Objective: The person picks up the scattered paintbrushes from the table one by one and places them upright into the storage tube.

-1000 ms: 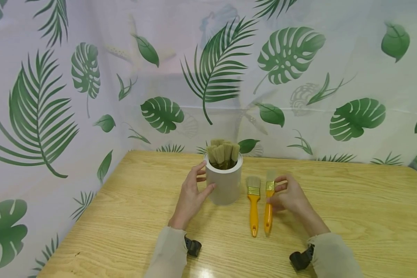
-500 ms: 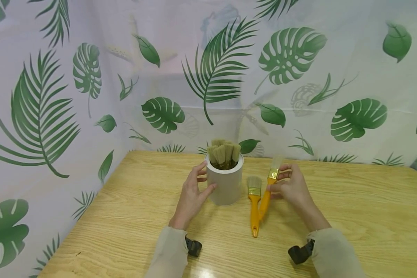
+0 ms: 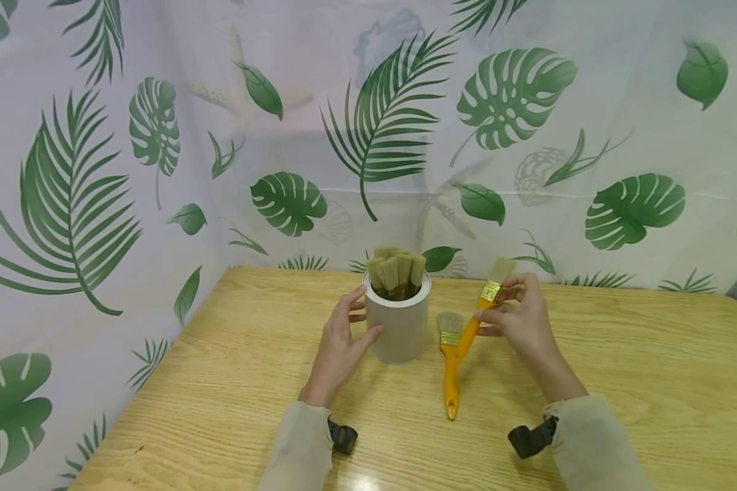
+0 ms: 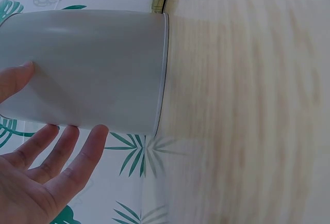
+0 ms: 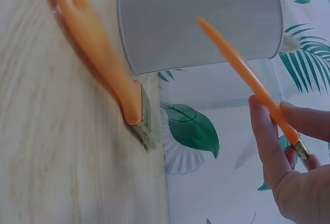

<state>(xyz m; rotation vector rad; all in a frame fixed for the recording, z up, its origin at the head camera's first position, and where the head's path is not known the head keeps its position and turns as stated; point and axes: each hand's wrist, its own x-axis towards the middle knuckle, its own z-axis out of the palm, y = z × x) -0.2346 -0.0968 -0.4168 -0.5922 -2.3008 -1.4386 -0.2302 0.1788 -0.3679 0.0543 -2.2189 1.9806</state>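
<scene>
A light grey can (image 3: 398, 334) with a white rim stands upright on the table, several paintbrushes (image 3: 393, 271) in it with bristles up. My left hand (image 3: 336, 351) holds the can from the left. In the left wrist view the thumb lies on the can's wall (image 4: 98, 74), the fingertips against its side. My right hand (image 3: 522, 320) pinches a paintbrush (image 3: 469, 335) by its orange handle near the metal band. That brush is raised and tilted, bristles up, handle end pointing toward the can in the right wrist view. Another orange-handled paintbrush (image 3: 451, 378) lies right of the can, bristles away from me.
The wood-grain table (image 3: 233, 382) extends to both sides. Behind it hangs a pale leaf-print cloth (image 3: 221, 204), close to the can. Each wrist wears a small black camera, left (image 3: 344, 438) and right (image 3: 531, 440).
My right hand has lifted the paintbrush from beside the lying one and tilted it, bristles up and to the right. The left hand stays at the can.
</scene>
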